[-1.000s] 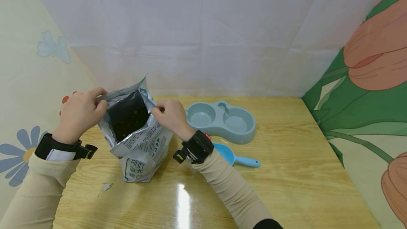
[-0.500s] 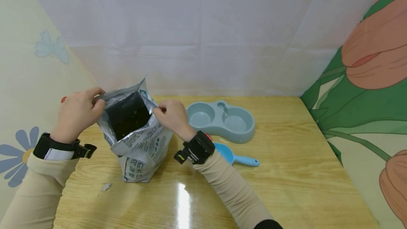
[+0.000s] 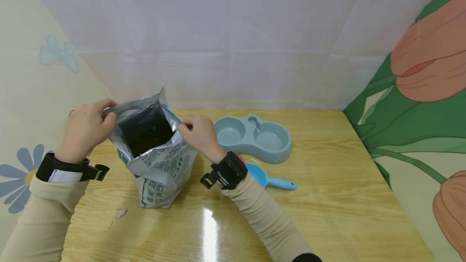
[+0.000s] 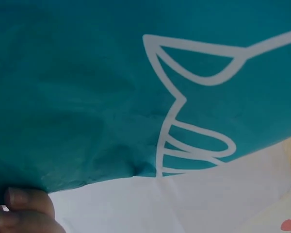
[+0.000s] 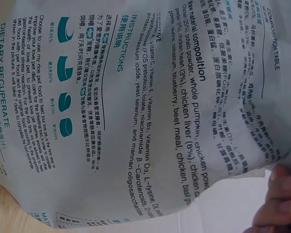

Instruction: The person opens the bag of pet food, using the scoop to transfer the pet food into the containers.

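- The bag (image 3: 160, 165) is silver and white outside, with black and teal print on its side; inside the open mouth it looks dark.
- In the left wrist view, the bag (image 4: 87, 87) is teal with a white line drawing, and white below it.
- The double bowl (image 3: 253, 137) is pale grey-blue.
- The scoop (image 3: 269, 180) is bright light blue.
- The table (image 3: 327, 197) is yellow wood with a visible grain.
- The sleeves (image 3: 262, 213) are beige; the wrist bands (image 3: 227, 170) are black.
- The left wall (image 3: 32, 92) is cream with blue flowers; the right wall (image 3: 418, 104) shows orange tulips and green leaves.
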The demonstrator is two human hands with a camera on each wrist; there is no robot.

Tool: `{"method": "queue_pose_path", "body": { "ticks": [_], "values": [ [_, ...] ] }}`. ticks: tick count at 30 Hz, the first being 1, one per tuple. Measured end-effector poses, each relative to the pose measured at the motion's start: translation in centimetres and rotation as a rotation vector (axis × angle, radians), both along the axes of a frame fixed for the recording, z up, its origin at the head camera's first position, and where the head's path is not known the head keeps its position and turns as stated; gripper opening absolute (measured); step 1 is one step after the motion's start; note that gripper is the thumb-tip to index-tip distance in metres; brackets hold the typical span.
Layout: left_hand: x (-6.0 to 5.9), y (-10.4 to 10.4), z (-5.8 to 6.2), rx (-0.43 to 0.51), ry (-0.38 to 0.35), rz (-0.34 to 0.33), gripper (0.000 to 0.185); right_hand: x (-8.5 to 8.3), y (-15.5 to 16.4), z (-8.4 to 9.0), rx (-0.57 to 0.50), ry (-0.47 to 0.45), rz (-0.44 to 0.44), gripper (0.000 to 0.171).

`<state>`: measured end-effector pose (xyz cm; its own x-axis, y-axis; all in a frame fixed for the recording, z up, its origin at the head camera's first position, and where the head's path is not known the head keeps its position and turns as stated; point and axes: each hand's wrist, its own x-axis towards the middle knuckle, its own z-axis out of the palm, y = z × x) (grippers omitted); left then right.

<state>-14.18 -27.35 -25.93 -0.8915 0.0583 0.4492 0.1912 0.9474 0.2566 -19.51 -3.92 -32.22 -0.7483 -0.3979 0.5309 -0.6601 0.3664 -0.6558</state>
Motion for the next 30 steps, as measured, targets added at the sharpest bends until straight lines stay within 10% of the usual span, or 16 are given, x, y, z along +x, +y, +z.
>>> {"method": "queue_pose_path", "body": {
  "ticks": [19, 30],
  "values": [
    [0.2, -1.0, 0.0, 0.034, 0.016, 0.044, 0.030, 0.2, 0.8, -0.3, -0.010, -0.022, -0.060, 0.033],
    [0.1, -0.9, 0.2, 0.015, 0.006, 0.058, 0.031, -0.1, 0.9, 1.8, 0.263, 0.044, -0.129, 0.038]
  ]
}}
